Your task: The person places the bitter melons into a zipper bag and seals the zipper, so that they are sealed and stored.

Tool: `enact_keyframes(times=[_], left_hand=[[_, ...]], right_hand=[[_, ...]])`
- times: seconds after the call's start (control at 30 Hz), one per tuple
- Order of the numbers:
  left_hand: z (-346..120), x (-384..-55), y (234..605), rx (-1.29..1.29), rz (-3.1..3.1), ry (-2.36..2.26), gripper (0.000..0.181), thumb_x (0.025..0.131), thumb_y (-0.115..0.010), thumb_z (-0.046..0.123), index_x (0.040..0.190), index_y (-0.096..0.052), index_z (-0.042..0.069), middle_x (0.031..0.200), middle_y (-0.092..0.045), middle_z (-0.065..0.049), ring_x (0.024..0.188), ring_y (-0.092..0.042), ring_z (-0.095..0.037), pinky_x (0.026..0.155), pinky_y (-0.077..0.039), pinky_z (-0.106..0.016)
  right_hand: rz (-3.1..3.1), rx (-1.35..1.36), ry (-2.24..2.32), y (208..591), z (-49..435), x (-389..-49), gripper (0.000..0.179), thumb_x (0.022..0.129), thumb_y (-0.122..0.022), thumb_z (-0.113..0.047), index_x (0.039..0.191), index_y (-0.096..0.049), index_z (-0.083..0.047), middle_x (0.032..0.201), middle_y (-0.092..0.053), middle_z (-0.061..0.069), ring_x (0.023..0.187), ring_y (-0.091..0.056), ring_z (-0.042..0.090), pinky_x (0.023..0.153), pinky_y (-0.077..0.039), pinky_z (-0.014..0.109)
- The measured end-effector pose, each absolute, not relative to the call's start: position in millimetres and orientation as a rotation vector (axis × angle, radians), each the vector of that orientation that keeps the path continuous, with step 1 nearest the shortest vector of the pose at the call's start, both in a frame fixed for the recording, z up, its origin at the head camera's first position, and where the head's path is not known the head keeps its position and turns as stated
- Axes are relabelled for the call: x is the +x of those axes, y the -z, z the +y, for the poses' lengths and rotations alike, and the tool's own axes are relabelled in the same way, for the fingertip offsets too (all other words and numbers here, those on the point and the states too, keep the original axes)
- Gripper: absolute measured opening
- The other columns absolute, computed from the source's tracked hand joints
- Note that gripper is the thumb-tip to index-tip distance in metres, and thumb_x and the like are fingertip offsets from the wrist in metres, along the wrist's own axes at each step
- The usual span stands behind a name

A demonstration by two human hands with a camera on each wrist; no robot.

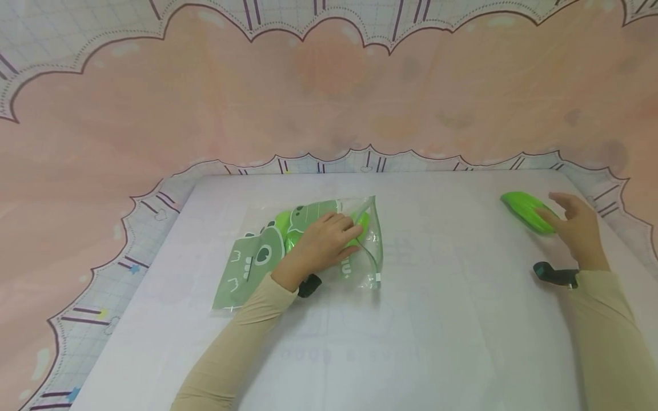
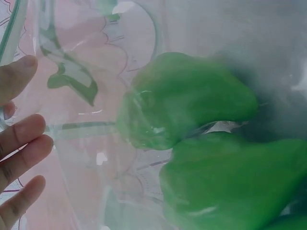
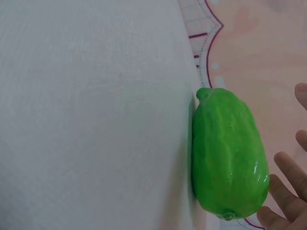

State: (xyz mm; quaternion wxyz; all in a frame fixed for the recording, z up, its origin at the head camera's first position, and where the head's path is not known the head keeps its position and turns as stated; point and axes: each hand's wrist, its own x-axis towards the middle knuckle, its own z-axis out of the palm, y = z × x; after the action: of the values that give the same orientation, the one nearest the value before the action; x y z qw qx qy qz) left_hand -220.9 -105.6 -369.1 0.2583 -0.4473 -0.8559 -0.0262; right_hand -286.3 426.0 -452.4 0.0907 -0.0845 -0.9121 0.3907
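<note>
In the head view, a clear zip bag [image 1: 231,285] with a green cartoon animal print lies left of centre. My left hand [image 1: 321,245] is at its mouth, thumb and a finger pinching the film by the zip strip. Inside sit bright green, rounded plastic-looking pieces, seen through the film as a green piece [image 2: 187,100] and a wider green piece [image 2: 230,182]. At the right, my right hand [image 1: 578,228] is spread beside a glossy green ribbed toy gourd [image 3: 230,153], fingertips close to its side. In the head view the thumb overlaps the gourd's near end.
Everything rests on a white tabletop [image 1: 452,319]. Behind it and down both sides hangs a peach-coloured cloth [image 1: 308,103] with scalloped, checked borders. A dark wrist camera [image 1: 555,275] sits on the right wrist, and a small white zip slider [image 1: 377,278] is at the bag's edge.
</note>
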Motion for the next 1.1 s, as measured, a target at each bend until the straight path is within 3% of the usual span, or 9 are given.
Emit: enact_keyframes(times=[0.37, 0.9, 1.1], left_hand=[[-105.7, -222.2, 371.7, -1.202, -2.3, 0.083, 0.021, 0.082, -0.071, 0.027, 0.093, -0.06, 0.013, 0.086, -0.062, 0.0, 0.088, -0.062, -0.017, 0.092, -0.047, -0.031], [-105.1, -223.2, 370.5, -1.213, -2.29, 0.115, 0.02, 0.081, -0.072, 0.026, 0.091, -0.061, 0.012, 0.085, -0.062, -0.001, 0.087, -0.061, -0.018, 0.091, -0.047, -0.032], [-104.9, -223.6, 370.8, -1.213, -2.287, 0.11, 0.02, 0.081, -0.072, 0.026, 0.091, -0.061, 0.012, 0.086, -0.062, -0.001, 0.088, -0.061, -0.018, 0.091, -0.047, -0.032]], right_hand=[[-2.748, -0.243, -1.183, 416.5, 392.2, -257.3, 0.073, 0.093, -0.05, -0.045, 0.144, -0.025, 0.002, 0.152, -0.017, 0.028, 0.14, -0.015, 0.046, 0.113, -0.016, 0.059], [-2.835, -0.292, -1.212, 422.4, 397.4, -262.1, 0.084, 0.089, -0.05, -0.054, 0.146, -0.02, -0.001, 0.152, -0.018, 0.028, 0.138, -0.017, 0.049, 0.109, -0.02, 0.063], [-2.883, -0.283, -1.199, 420.4, 396.1, -259.5, 0.082, 0.091, -0.051, -0.048, 0.147, -0.015, 0.0, 0.152, -0.015, 0.03, 0.136, -0.015, 0.054, 0.106, -0.02, 0.067]])
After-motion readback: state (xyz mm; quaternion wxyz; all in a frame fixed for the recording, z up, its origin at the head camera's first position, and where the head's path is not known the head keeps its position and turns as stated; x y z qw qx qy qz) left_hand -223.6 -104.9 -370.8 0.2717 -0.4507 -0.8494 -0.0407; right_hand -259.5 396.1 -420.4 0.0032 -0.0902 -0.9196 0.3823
